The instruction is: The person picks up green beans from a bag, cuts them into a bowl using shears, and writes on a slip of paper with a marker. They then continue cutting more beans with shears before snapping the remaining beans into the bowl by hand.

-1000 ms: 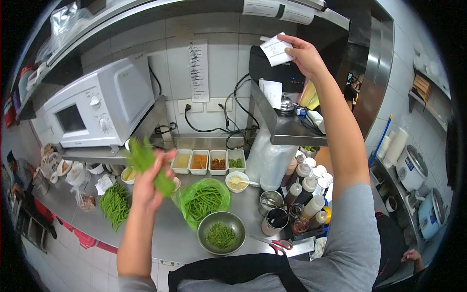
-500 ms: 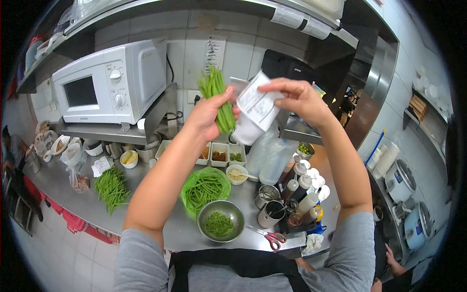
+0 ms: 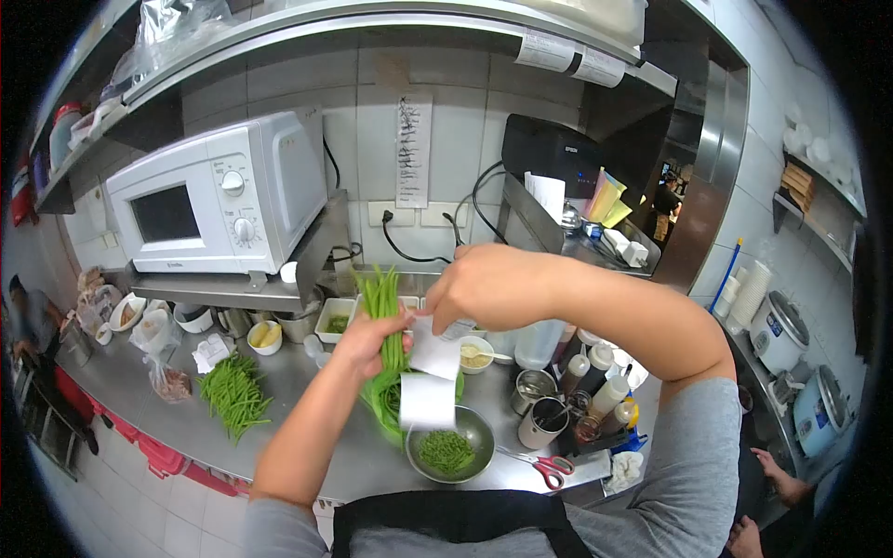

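My left hand [image 3: 370,344] is wrapped round an upright bunch of green beans [image 3: 379,296] above the counter. Close beside it, my right hand [image 3: 476,284] pinches a white paper slip [image 3: 428,402] that hangs down in front of the bunch. Behind the slip sits a green plastic bag [image 3: 379,398], partly covered by it. Below is a steel bowl [image 3: 482,435] with finely cut green beans [image 3: 446,453] in it. Red-handled scissors [image 3: 553,471] lie to the right of the bowl.
A loose pile of green beans [image 3: 233,395] lies on the left of the counter. Sauce bottles [image 3: 609,395] and steel cups stand at the right. A microwave [image 3: 219,195] and a printer [image 3: 558,158] are on shelves. Another person's hands [image 3: 779,476] show at lower right.
Both hands have come down towards the counter, the left with the beans. My right hand has moved left across to the bunch, and the paper slip now hangs low over the bowl's edge.
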A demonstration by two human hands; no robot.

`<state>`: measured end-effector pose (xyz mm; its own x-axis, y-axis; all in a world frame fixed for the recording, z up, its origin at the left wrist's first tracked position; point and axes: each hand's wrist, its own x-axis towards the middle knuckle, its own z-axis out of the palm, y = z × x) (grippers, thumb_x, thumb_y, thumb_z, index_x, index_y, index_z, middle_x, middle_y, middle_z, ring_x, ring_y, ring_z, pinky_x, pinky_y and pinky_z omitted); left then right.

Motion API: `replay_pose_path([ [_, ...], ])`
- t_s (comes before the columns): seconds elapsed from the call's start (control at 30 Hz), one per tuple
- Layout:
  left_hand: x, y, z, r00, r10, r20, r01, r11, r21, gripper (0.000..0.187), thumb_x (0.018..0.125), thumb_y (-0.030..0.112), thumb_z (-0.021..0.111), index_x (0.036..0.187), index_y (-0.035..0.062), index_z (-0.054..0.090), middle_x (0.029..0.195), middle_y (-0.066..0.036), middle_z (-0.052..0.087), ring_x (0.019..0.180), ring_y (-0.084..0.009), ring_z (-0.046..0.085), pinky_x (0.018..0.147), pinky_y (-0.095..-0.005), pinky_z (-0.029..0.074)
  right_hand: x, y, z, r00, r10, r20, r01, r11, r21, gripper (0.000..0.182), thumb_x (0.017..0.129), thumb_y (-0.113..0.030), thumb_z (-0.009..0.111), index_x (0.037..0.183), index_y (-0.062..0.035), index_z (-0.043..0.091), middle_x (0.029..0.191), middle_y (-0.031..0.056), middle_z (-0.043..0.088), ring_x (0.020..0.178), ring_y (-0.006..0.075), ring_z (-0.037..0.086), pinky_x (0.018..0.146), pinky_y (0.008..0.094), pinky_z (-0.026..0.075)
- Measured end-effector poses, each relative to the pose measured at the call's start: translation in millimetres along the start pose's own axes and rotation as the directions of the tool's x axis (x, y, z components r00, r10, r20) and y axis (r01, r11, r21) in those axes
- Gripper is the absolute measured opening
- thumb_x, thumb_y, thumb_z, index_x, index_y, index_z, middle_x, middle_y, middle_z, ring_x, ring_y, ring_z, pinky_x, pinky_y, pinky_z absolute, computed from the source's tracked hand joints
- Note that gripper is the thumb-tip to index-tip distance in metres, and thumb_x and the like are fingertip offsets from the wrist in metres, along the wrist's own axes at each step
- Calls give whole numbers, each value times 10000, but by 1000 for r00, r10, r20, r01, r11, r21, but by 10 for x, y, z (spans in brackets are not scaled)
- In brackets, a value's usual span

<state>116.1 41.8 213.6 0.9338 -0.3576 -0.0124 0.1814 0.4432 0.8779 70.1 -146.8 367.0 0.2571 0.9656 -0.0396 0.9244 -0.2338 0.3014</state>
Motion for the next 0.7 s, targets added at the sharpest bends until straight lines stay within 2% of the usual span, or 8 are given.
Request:
replay_pose_path([
  [0.17,-148,-195,-273,979,167,-115,-177,980,-86,194,754,-30,615,879,45,487,823,-102,589,696,-197,598,609,-306,510,311,-6,50,988,71,135,-55,992,-116,115,679,-68,557,760,-91,636,850,33,610,812,237,603,705,377,466],
  [0.3,-224,-168,-427,865,420,-274,-448,893,-46,242,706,-79,626,877,36,500,878,-102,592,736,-188,585,663,-311,496,391,289,-307,976,187,-112,-199,974,-110,81,682,-44,544,727,-72,605,835,58,597,808,255,599,689,373,478],
  [0.37,-307,-120,-500,764,550,-337,-569,821,48,258,699,-90,620,888,39,500,876,-88,577,766,-182,576,702,-315,487,391,930,-440,794,63,-605,-121,991,-55,73,685,-16,548,709,-57,604,833,69,601,787,231,591,706,336,481],
  [0.4,-372,-104,-518,738,572,-358,-598,800,47,266,688,-99,623,890,34,512,888,-76,580,825,-167,556,758,-293,452,346,1061,-625,533,127,-837,-27,991,133,134,691,35,516,717,-51,615,830,80,609,787,209,591,700,300,474],
  [0.43,-432,-94,-526,709,600,-371,-616,783,90,254,686,-98,629,879,26,521,887,-80,583,821,-164,553,760,-296,447,300,1376,-702,262,41,-964,-87,996,19,190,717,71,493,767,-52,630,837,69,619,794,165,581,699,260,458],
  [0.47,-487,-92,-532,678,627,-383,-631,764,132,242,683,-97,635,868,18,531,885,-84,586,816,-161,551,762,-299,442,232,1622,-751,73,278,-958,-167,950,263,175,750,58,523,810,-50,646,884,29,621,793,120,557,688,228,439],
  [0.53,-554,-137,-608,633,662,-402,-658,733,173,234,678,-102,640,858,8,538,887,-86,585,818,-156,539,785,-299,421,122,1914,-731,-146,620,-771,-33,776,630,253,757,63,539,950,-43,662,987,42,603,800,95,537,683,217,426],
  [0.7,-710,-199,-657,586,692,-422,-664,708,240,256,677,-122,629,874,3,524,882,-89,583,821,-158,537,787,-301,424,63,1846,-509,-88,802,-590,249,592,767,369,758,90,498,1099,-8,600,1041,109,588,826,147,572,677,251,452],
])
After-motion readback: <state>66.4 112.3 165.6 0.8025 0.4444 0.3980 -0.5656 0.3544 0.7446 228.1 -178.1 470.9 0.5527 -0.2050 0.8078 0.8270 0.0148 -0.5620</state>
